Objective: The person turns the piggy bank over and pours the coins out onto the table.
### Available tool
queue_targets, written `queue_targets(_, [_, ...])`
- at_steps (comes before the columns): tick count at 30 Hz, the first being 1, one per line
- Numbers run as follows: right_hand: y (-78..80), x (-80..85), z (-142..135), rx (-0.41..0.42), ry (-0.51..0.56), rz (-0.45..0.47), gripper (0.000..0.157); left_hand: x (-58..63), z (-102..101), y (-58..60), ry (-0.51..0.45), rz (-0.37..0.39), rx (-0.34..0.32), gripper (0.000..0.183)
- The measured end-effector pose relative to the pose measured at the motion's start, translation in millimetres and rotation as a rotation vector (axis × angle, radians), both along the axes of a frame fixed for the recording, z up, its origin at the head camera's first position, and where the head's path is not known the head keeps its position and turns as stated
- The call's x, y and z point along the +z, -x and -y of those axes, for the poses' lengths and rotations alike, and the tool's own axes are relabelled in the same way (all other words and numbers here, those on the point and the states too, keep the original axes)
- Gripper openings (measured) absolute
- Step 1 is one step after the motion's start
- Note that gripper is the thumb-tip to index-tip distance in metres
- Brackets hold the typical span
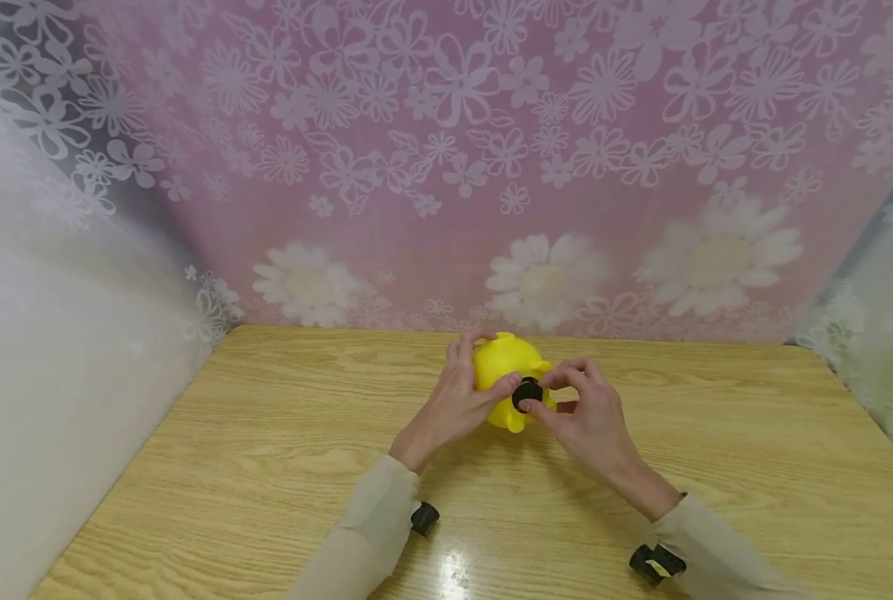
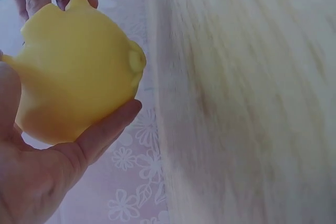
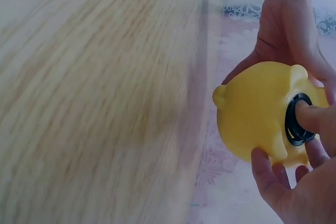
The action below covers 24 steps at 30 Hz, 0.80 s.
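Fingers of the left hand (image 1: 449, 398) are curled about a yellow rounded object (image 1: 500, 367), gripping it from the side. Fingers of the right hand (image 1: 594, 421) are bent at a black round cap (image 1: 525, 389), the thumb pressed on its face; in the right wrist view, other fingertips rest against the yellow body.

The yellow object is held between both hands near the far edge of the wooden table (image 1: 281, 450); both wrist views show it apart from the wood. Its surface is smooth, with several short rounded knobs. The black cap sits against the body, facing the right hand; whether it is fully seated cannot be determined.

Light beige sleeves (image 1: 367, 521) cover both forearms. A small black device (image 1: 425, 518) is located at the left wrist, and a second black device (image 1: 654, 565) at the right. Beyond the table hangs a pink backdrop (image 1: 416, 242) printed with white flowers, including three large daisies along its lower part.
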State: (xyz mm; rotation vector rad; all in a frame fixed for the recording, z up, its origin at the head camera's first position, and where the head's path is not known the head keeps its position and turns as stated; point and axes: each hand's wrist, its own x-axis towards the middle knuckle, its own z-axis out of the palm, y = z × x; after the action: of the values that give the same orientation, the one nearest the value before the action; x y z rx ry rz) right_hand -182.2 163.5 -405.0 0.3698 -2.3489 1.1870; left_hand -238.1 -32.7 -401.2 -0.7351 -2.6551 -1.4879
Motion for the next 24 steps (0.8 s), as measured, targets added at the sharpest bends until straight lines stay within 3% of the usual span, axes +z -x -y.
queue_targets(4, [1.3, 2.2, -4, -0.003, 0.021, -0.016, 0.023, 2.5, 0, 1.1, -0.01, 0.006, 0.001, 0.07])
queue_targets(14, [-2.4, 8.6, -13, -0.039, 0.083, 0.178, 0.016, -1.1, 2, 1.4, -0.048, -0.003, -0.011, 0.062])
queue_targets(24, [-8.5, 11.9, -20, 0.002, 0.039, 0.137, 0.019, -3.8, 5, 2.4, -0.154, 0.032, -0.062, 0.062])
